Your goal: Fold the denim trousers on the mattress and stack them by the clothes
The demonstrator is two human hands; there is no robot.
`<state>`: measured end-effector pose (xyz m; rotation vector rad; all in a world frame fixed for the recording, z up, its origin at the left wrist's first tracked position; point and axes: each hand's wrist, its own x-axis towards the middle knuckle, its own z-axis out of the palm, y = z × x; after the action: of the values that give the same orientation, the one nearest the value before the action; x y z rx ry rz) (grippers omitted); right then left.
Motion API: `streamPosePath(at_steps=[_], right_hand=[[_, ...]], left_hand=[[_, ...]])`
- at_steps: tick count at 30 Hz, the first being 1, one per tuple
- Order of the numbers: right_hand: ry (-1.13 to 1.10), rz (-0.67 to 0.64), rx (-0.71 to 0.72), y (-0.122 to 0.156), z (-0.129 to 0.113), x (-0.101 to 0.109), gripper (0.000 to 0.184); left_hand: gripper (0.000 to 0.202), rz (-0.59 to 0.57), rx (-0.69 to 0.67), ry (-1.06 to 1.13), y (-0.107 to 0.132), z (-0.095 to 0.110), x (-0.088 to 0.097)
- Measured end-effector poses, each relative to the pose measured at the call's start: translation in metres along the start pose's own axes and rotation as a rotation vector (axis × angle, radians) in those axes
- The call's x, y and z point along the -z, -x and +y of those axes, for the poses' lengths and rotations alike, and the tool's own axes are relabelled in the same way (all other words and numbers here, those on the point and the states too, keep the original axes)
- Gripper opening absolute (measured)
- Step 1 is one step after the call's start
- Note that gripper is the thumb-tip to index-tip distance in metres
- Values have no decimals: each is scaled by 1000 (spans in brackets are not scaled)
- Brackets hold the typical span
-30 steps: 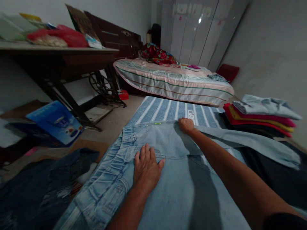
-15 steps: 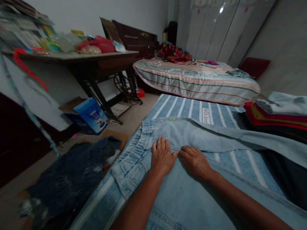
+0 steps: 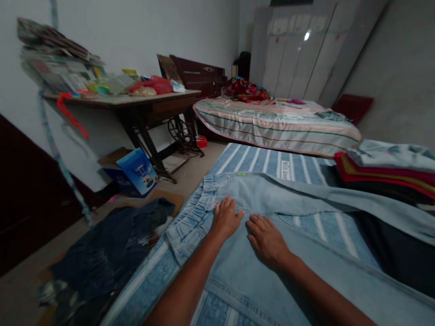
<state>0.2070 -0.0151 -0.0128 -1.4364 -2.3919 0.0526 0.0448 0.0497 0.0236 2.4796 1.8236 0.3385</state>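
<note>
Light blue jeans (image 3: pixel 251 258) lie spread on a blue-and-white striped bed cover (image 3: pixel 231 156), the gathered elastic waist at the left and the legs running off to the right. My left hand (image 3: pixel 227 219) rests flat on the denim just inside the waistband, fingers stretched out. To its right my right hand (image 3: pixel 267 237) also lies on the jeans, palm down, fingers extended and holding nothing. A small yellow-green tag (image 3: pixel 241 174) shows at the jeans' far edge.
Folded clothes (image 3: pixel 384 170) are stacked at the right, near dark garments (image 3: pixel 397 246). Dark jeans (image 3: pixel 102 253) lie heaped low at the left, by a blue box (image 3: pixel 137 172). A cluttered sewing table (image 3: pixel 136 100) and another bed (image 3: pixel 272 122) stand behind.
My right hand has drawn slightly away from my left and toward me, its fingers loosening from the cloth. The camera view has tilted up and shifted a little left.
</note>
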Motion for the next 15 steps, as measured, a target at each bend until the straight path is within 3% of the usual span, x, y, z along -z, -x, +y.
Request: streamPosePath(at_steps=[5, 9, 15], right_hand=[[-51, -12, -32, -7, -2, 11, 36], [-77, -13, -31, -12, -2, 18, 34], [-77, -26, -45, -10, -6, 29, 35]], left_hand=[[51, 16, -6, -56, 9, -14, 18], [66, -29, 84, -206, 19, -35, 8], [73, -18, 37, -259, 21, -43, -2]])
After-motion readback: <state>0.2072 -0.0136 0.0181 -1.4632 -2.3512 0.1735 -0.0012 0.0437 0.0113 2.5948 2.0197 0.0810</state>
